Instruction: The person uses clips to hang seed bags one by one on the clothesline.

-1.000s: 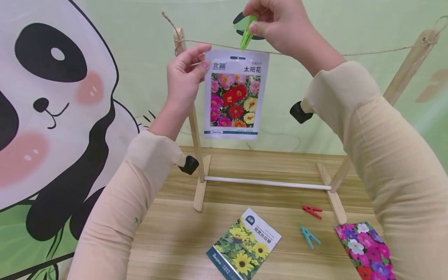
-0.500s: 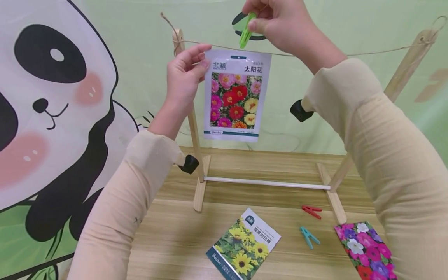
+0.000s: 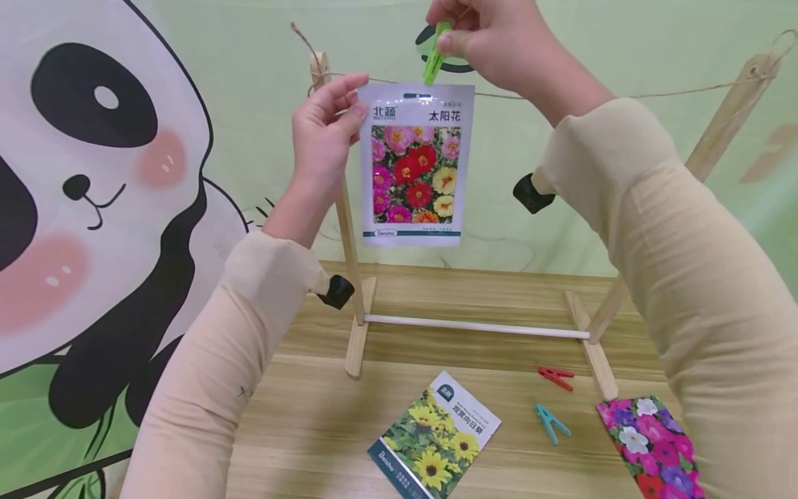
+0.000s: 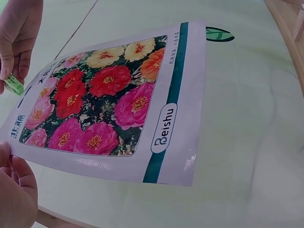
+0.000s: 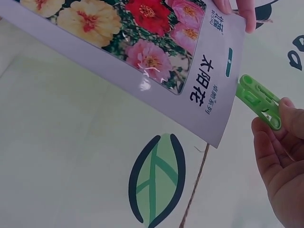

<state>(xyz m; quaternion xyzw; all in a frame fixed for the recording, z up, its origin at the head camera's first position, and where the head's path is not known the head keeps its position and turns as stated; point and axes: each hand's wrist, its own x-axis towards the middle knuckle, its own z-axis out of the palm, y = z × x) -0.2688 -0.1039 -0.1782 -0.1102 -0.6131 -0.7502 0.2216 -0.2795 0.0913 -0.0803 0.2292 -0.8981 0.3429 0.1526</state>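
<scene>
My left hand (image 3: pixel 327 132) pinches the upper left edge of a white seed packet (image 3: pixel 416 234) printed with red, pink and yellow flowers. The packet hangs upright, its top edge overlapping the twine (image 3: pixel 561 95) in the head view. Above that edge my right hand (image 3: pixel 492 48) pinches a green clothespin (image 3: pixel 436 55), tip pointing down. In the right wrist view the tip of the clothespin (image 5: pixel 259 100) is right at the packet's top edge, near the slot. The left wrist view shows the packet (image 4: pixel 175 142) tilted, with the left thumb and fingers (image 4: pixel 21 178) at its corner.
The twine spans two wooden posts (image 3: pixel 726 125) joined low by a white rod (image 3: pixel 474 326). On the table (image 3: pixel 299 430) lie a yellow-flower packet (image 3: pixel 436 436), a pink-and-purple-flower packet (image 3: pixel 654 443), a red clothespin (image 3: pixel 556 378) and a blue clothespin (image 3: pixel 552 423). Behind hangs a panda-printed backdrop (image 3: pixel 249 125).
The packet and left hand have shifted slightly up and left, so the packet's top now covers part of the twine. The right hand with the green clothespin moved slightly left, its tip meeting the packet's top edge.
</scene>
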